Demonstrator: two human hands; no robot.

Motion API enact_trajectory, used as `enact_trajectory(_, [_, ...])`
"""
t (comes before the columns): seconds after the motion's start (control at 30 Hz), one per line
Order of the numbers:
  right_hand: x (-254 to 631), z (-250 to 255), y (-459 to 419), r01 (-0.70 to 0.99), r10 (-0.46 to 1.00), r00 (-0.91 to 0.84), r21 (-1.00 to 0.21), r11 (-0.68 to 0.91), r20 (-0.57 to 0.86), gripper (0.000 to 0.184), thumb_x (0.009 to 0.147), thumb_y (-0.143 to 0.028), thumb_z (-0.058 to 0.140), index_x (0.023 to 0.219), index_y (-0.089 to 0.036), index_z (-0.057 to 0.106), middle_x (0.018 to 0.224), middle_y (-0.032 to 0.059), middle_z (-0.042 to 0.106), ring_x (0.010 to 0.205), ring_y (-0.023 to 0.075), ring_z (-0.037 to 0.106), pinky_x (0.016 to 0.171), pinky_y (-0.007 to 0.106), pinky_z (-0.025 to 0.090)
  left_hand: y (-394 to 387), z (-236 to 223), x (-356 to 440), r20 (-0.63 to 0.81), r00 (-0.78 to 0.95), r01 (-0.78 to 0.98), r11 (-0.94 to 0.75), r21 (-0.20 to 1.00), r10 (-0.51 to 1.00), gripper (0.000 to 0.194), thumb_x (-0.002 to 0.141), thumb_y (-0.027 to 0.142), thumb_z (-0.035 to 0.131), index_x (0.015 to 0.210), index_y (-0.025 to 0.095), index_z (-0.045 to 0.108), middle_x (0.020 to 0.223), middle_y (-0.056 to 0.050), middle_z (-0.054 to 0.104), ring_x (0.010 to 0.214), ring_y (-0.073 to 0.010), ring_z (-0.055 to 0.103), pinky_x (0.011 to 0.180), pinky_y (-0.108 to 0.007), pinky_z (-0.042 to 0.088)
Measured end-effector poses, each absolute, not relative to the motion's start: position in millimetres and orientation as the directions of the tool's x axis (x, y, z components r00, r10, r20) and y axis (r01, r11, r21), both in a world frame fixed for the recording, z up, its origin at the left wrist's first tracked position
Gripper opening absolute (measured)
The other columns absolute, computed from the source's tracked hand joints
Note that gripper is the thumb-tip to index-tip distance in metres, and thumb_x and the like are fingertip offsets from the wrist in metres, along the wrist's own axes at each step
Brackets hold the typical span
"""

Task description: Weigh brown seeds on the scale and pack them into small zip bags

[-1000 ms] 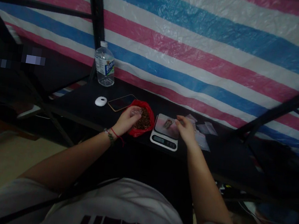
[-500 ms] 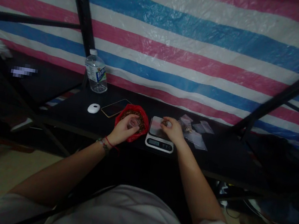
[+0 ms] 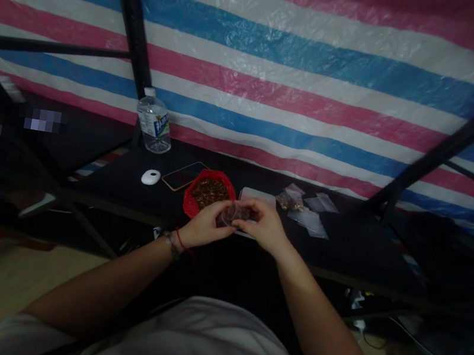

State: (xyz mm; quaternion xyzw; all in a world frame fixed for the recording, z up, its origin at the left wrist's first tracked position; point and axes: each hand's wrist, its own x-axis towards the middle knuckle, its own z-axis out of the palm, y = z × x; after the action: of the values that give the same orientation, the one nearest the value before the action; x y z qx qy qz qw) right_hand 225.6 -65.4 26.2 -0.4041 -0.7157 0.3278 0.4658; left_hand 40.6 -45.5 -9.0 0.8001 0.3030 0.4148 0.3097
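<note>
red bag: brown bits. left hand: clear plastic.

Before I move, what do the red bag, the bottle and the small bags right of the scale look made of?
Red bag: likely thin glossy plastic, given its crinkled rim.
Bottle: clear, shiny plastic by its see-through wall; possibly glass.
Small bags: probably thin plastic film, translucent with a slight sheen.

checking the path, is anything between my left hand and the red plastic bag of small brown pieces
Nothing visible does: the left hand, holding a small clear plastic item, overlaps the near right edge of the red plastic bag in view. The white scale sits to the right, off that path.
</note>
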Motion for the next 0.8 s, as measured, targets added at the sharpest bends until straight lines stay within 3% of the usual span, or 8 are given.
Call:
enact_trajectory(0.13, [228,40,-76,0.429,0.791,-0.334,-0.665,0.611,0.512,0.027,0.071,-0.023,0.075,0.098,-0.021,0.07,0.105,0.007,0.066,0.101,0.0209,0.061,0.091,0.037,0.048,-51,-8,44,0.471,0.487,0.21,-0.623,0.754,0.735,0.049,0.075,0.026,0.067,0.121,0.015,0.054,0.116,-0.01,0.063,0.105,-0.0233,0.061,0.094,-0.037,0.046])
enact_trajectory(0.23, [229,47,-80,0.484,0.774,-0.4,-0.605,0.633,0.49,0.033,0.077,-0.019,0.069,0.109,-0.024,0.068,0.107,0.0064,0.068,0.101,0.0206,0.062,0.092,0.037,0.047,-52,-9,46,0.465,0.493,0.183,-0.611,0.771,0.735,0.049,0.075,0.027,0.068,0.12,0.015,0.054,0.116,-0.01,0.063,0.104,-0.0233,0.061,0.093,-0.037,0.047])
enact_trajectory(0.43, [231,46,-83,0.487,0.745,-0.438,-0.564,0.667,0.503,0.047,0.086,-0.023,0.059,0.132,-0.028,0.052,0.123,0.0066,0.062,0.114,0.0224,0.056,0.099,0.042,0.043,-51,-15,47,0.427,0.492,0.108,-0.54,0.835,0.759,0.049,0.076,0.031,0.067,0.12,0.014,0.054,0.116,-0.011,0.062,0.103,-0.0238,0.061,0.092,-0.038,0.047])
enact_trajectory(0.63, [236,46,-84,0.48,0.757,-0.416,-0.585,0.654,0.504,0.051,0.081,-0.02,0.063,0.13,-0.028,0.053,0.12,0.0097,0.057,0.11,0.023,0.055,0.086,0.039,0.052,-49,-12,44,0.382,0.483,0.025,-0.449,0.893,0.788,0.051,0.077,0.035,0.067,0.121,0.014,0.053,0.117,-0.012,0.061,0.104,-0.0237,0.059,0.094,-0.038,0.045])
enact_trajectory(0.8, [252,36,-70,0.535,0.778,-0.376,-0.567,0.626,0.504,0.045,0.077,-0.019,0.065,0.122,-0.023,0.059,0.111,0.0087,0.057,0.105,0.021,0.055,0.093,0.041,0.047,-49,-11,43,0.332,0.499,-0.047,-0.357,0.933,0.801,0.047,0.078,0.034,0.066,0.119,0.016,0.055,0.109,-0.009,0.062,0.097,-0.0203,0.058,0.09,-0.035,0.044])
